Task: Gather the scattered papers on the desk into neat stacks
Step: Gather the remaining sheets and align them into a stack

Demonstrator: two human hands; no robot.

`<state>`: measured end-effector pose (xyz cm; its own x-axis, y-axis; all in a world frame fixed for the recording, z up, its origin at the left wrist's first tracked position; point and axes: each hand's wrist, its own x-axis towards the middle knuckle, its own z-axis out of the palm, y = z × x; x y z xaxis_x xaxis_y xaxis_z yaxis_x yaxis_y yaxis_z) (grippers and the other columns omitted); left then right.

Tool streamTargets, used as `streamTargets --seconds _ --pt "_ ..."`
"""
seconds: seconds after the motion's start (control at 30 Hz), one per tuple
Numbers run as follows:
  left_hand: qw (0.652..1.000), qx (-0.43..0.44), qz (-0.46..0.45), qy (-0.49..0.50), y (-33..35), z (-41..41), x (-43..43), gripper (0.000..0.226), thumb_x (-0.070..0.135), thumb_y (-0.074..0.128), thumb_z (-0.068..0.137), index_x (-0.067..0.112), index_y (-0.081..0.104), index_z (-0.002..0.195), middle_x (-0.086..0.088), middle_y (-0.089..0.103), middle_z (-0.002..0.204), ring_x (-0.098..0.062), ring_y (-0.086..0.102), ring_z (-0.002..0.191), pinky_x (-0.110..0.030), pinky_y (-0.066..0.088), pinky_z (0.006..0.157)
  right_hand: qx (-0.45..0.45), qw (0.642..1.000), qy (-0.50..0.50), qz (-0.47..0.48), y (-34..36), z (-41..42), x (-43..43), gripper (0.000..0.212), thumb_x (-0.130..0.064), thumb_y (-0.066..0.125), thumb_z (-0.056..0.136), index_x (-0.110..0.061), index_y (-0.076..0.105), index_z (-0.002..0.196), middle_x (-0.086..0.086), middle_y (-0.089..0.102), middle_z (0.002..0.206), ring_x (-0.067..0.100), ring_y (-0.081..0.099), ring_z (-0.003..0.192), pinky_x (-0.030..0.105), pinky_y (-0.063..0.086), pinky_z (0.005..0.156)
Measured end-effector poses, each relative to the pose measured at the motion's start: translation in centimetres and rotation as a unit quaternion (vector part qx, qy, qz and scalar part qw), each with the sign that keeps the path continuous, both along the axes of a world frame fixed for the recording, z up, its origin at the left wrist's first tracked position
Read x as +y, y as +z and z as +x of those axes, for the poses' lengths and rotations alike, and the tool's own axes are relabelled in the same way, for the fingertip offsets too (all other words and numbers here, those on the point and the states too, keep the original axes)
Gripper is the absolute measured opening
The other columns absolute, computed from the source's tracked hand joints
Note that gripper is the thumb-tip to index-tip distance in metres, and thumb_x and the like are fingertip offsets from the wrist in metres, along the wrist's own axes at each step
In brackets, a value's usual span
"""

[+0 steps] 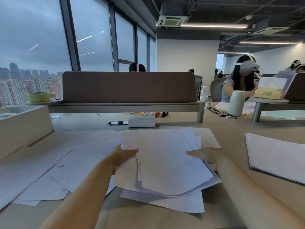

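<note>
An uneven bundle of white papers [165, 162] is lifted over the middle of the desk [231, 129], its sheets fanned at different angles. My left hand [123, 157] grips its left edge, thumb on top. My right hand [203, 155] grips the right edge, thumb on top, fingers hidden beneath the sheets. More loose sheets [69, 156] lie spread across the desk to the left. One sheet [178, 202] lies flat under the bundle. A neat stack of papers [275, 156] rests at the right.
A white box [142, 121] stands behind the papers under a brown partition [128, 86]. A beige box [23, 128] sits at the left. A white bottle [236, 103] and a water bottle [204, 95] stand at the back right, where a person in a headset sits.
</note>
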<state>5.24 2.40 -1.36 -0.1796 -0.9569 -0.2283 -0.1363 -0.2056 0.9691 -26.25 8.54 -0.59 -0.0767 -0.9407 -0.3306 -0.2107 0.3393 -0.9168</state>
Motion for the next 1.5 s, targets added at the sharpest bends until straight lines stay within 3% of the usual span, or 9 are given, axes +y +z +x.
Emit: streamTargets --seconds 0.2,0.4,0.63,0.77,0.9,1.07,1.23,1.37,1.5 --pt "0.998 -0.036 0.040 0.025 0.5 0.5 0.8 0.033 0.018 0.069 0.085 -0.007 0.060 0.105 -0.017 0.066 0.066 -0.025 0.064 0.046 -0.029 0.053 0.042 -0.102 0.989 -0.004 -0.109 -0.3 -0.2 0.1 0.036 0.005 0.059 0.088 -0.014 0.060 0.119 0.014 0.068 0.113 0.034 0.065 0.102 0.047 0.054 0.085" --pt "0.994 0.052 -0.032 0.088 0.9 0.9 0.0 0.017 0.021 0.064 0.090 0.007 0.061 0.100 -0.015 0.067 0.090 -0.026 0.065 0.073 -0.031 0.055 0.063 -0.151 0.975 -0.020 -0.159 -0.2 -0.6 0.9 0.043 -0.002 0.065 0.083 -0.011 0.057 0.124 0.017 0.068 0.112 0.035 0.066 0.096 0.043 0.057 0.078" --pt "0.975 -0.082 -0.134 0.156 1.2 0.9 0.0 0.008 0.020 0.062 0.088 0.015 0.063 0.082 -0.014 0.064 0.089 -0.028 0.058 0.081 -0.033 0.047 0.072 -0.168 0.979 -0.025 -0.114 -1.2 -0.7 0.3 0.038 0.003 0.062 0.085 -0.008 0.058 0.122 0.019 0.067 0.116 0.038 0.065 0.100 0.047 0.053 0.086" --pt "0.964 -0.121 -0.149 0.186 0.5 1.6 -0.4 0.009 0.017 0.061 0.089 0.011 0.065 0.083 -0.013 0.062 0.091 -0.030 0.058 0.089 -0.031 0.044 0.075 -0.163 0.981 -0.053 -0.095 -1.4 -1.1 0.2 0.029 0.006 0.057 0.088 -0.005 0.058 0.116 0.016 0.069 0.103 0.028 0.073 0.071 0.035 0.059 0.060" --pt "0.959 -0.208 -0.126 0.142 -0.2 1.8 -0.3 0.044 0.014 0.057 0.092 0.009 0.051 0.136 -0.017 0.052 0.135 -0.031 0.055 0.100 -0.028 0.044 0.069 -0.117 0.990 -0.048 -0.068 -1.7 -1.0 0.2 0.035 0.002 0.059 0.089 -0.002 0.054 0.124 0.016 0.068 0.105 0.030 0.068 0.083 0.035 0.057 0.066" --pt "0.948 -0.291 -0.093 0.094 -0.3 1.6 -0.5 0.031 0.030 0.051 0.095 0.015 0.077 0.093 -0.012 0.061 0.077 -0.027 0.052 0.065 -0.029 0.044 0.062 -0.095 0.992 -0.050 -0.063 -1.2 -0.3 0.3 0.039 0.001 0.060 0.090 -0.002 0.049 0.127 0.016 0.066 0.108 0.031 0.066 0.086 0.038 0.054 0.069" --pt "0.876 -0.454 -0.068 0.146 -0.2 0.6 -1.6 0.048 0.061 0.049 0.085 0.024 0.069 0.107 -0.008 0.050 0.131 -0.030 0.040 0.124 -0.036 0.035 0.099 -0.027 0.996 -0.042 -0.069 -0.7 0.3 0.2 0.033 -0.002 0.062 0.089 -0.008 0.047 0.118 0.003 0.060 0.091 0.021 0.061 0.078 0.032 0.049 0.063" --pt "0.934 -0.320 -0.106 0.122 0.0 -1.4 -1.6 0.028 0.031 0.061 0.088 0.005 0.062 0.078 -0.009 0.064 0.086 -0.030 0.060 0.089 -0.032 0.044 0.076 0.020 0.997 -0.027 -0.070 -0.6 0.5 -0.2 0.040 -0.009 0.067 0.087 -0.012 0.045 0.120 -0.004 0.056 0.092 0.014 0.058 0.078 0.026 0.045 0.059" --pt "0.947 -0.235 -0.111 0.189 -0.5 -2.7 -1.9 0.036 0.005 0.057 0.084 -0.003 0.046 0.117 -0.019 0.059 0.114 -0.040 0.057 0.107 -0.039 0.049 0.084 0.058 0.996 -0.029 -0.060 -0.9 0.5 -0.6 0.035 -0.014 0.067 0.088 -0.005 0.053 0.119 0.006 0.063 0.105 0.022 0.064 0.088 0.034 0.053 0.074"
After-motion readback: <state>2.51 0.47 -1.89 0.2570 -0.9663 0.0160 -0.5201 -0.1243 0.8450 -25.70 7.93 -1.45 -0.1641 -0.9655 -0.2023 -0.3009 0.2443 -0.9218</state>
